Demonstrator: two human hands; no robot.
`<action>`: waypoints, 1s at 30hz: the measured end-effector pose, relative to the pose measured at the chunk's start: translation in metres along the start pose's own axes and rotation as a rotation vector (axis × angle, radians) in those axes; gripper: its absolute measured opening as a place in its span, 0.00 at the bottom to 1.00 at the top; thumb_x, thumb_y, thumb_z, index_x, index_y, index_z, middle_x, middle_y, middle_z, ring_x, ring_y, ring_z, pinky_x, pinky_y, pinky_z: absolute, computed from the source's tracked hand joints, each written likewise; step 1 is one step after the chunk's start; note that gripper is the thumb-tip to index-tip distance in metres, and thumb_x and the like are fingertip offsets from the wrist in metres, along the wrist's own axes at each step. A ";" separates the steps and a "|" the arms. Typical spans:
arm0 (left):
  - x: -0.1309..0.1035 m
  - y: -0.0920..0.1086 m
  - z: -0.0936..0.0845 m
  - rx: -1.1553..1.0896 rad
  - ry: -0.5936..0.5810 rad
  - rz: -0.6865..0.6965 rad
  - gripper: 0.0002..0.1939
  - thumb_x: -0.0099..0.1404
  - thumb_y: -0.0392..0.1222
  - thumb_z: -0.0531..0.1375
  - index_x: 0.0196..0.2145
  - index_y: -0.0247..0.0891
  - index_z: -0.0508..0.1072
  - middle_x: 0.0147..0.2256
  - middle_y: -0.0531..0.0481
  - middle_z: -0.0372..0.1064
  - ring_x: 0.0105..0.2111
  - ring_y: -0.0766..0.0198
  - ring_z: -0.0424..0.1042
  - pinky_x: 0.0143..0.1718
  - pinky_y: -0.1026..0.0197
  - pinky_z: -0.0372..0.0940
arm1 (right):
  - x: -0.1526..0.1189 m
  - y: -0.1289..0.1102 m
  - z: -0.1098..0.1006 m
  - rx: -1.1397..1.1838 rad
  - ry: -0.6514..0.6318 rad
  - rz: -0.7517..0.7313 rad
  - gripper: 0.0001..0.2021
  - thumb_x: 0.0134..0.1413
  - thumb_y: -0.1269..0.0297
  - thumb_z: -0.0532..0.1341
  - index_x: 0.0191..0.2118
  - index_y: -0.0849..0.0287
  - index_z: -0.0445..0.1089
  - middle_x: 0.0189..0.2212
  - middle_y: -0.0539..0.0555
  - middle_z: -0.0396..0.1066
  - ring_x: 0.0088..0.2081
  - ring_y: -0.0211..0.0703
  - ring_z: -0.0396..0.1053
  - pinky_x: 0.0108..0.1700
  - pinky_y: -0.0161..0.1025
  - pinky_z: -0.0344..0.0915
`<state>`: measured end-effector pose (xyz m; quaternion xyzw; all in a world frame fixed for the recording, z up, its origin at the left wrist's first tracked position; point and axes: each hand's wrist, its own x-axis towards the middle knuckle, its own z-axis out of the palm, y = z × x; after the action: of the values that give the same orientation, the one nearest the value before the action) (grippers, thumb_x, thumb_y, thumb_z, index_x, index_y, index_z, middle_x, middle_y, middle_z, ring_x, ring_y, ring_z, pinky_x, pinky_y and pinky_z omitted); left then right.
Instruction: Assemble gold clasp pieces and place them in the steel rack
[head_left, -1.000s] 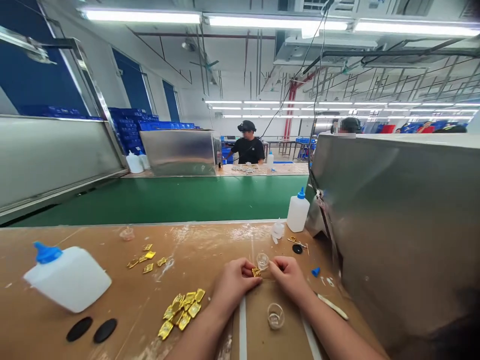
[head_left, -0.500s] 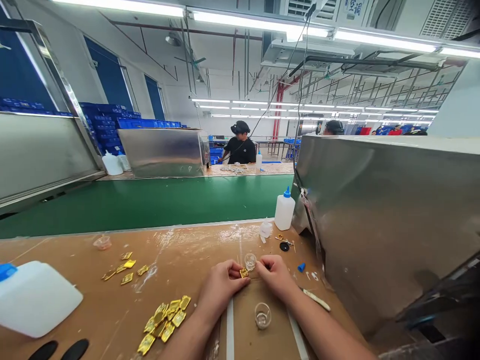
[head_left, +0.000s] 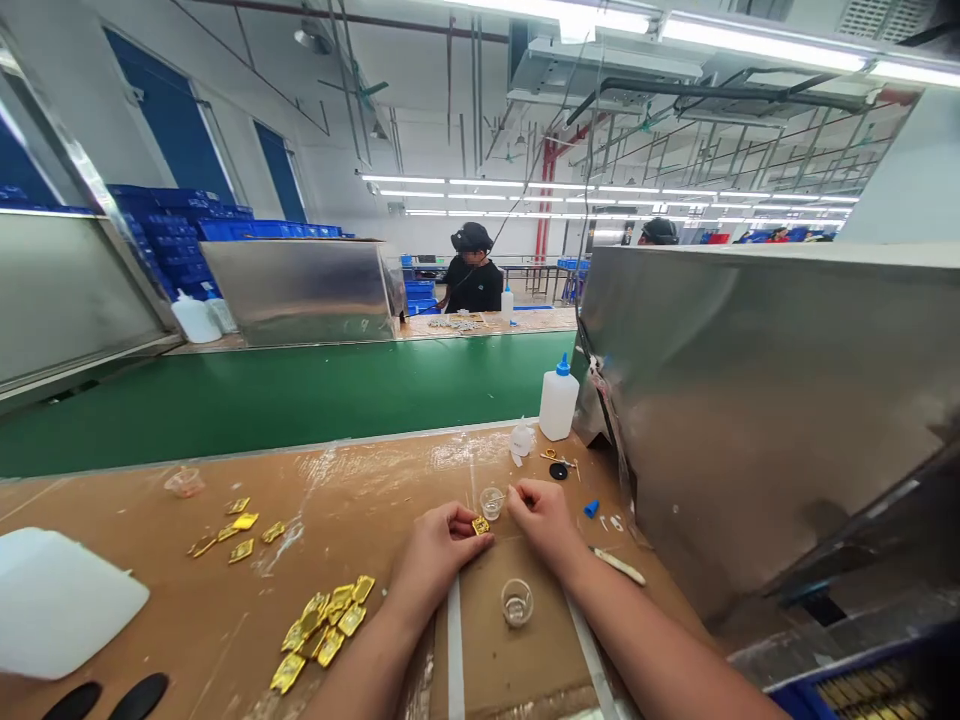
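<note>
1. Closest in: 2 flat black oval discs [head_left: 139,697], far left of the left hand and nearer the body.
2. Heap of square gold metal-looking pieces [head_left: 321,630], left of the left hand, pieces overlapping; count unclear.
3. Round clear plastic cup [head_left: 517,604] on the brown tabletop [head_left: 405,480], nearer than both hands and between the forearms. Slim white-handled tool [head_left: 619,567] lies right of the right forearm.
4. Left hand [head_left: 439,550]: thumb and fingers pinch 1 square gold piece [head_left: 480,525], held just nearer than cup 2.
5. Right hand [head_left: 546,520]: fingertips pressed together on what looks like a thin pale stick [head_left: 502,498], reaching left to cup 2. Whether it's wet, can't tell.
6. Cup 2, small clear plastic [head_left: 491,504]: just beyond the left fingertips, left of the right hand.
7. Loose group of about 6 gold pieces [head_left: 241,551], left of and beyond the left hand.
8. White square-sided bottle, blue nozzle cap [head_left: 559,402], upright, beyond the right hand.
9. Progress, my read: mid-batch, held piece in work, not set down. 2 gold groups on the table; which is done and which is left, can't tell.
</note>
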<state>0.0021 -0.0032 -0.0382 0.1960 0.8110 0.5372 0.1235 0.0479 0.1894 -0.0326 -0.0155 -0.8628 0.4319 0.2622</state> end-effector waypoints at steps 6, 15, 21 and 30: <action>-0.001 0.004 -0.001 0.011 -0.016 0.015 0.16 0.54 0.51 0.70 0.35 0.38 0.77 0.34 0.46 0.79 0.35 0.52 0.78 0.35 0.58 0.68 | 0.002 0.000 0.007 -0.141 -0.092 -0.014 0.17 0.57 0.63 0.56 0.20 0.59 0.55 0.18 0.47 0.55 0.24 0.35 0.53 0.29 0.37 0.43; -0.001 0.000 0.000 -0.015 0.002 0.016 0.16 0.54 0.50 0.71 0.35 0.38 0.77 0.33 0.45 0.78 0.35 0.52 0.78 0.35 0.58 0.68 | 0.004 0.004 0.008 -0.109 -0.080 -0.004 0.18 0.57 0.62 0.55 0.19 0.59 0.53 0.18 0.46 0.53 0.23 0.34 0.52 0.29 0.37 0.43; 0.001 -0.004 0.001 -0.040 0.011 0.009 0.19 0.51 0.52 0.72 0.36 0.37 0.77 0.33 0.44 0.78 0.35 0.52 0.78 0.35 0.58 0.69 | 0.000 -0.003 -0.003 0.101 0.037 0.069 0.20 0.57 0.55 0.53 0.19 0.56 0.47 0.19 0.46 0.45 0.23 0.34 0.47 0.28 0.36 0.43; -0.001 0.003 0.000 -0.050 0.009 0.005 0.20 0.50 0.54 0.73 0.34 0.36 0.78 0.33 0.43 0.78 0.33 0.53 0.77 0.34 0.58 0.69 | -0.004 -0.013 -0.003 0.191 -0.118 0.090 0.19 0.50 0.56 0.54 0.17 0.56 0.46 0.18 0.46 0.43 0.23 0.32 0.44 0.26 0.36 0.41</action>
<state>0.0037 -0.0026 -0.0353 0.1924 0.7975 0.5583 0.1234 0.0550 0.1823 -0.0229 -0.0034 -0.8302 0.5235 0.1915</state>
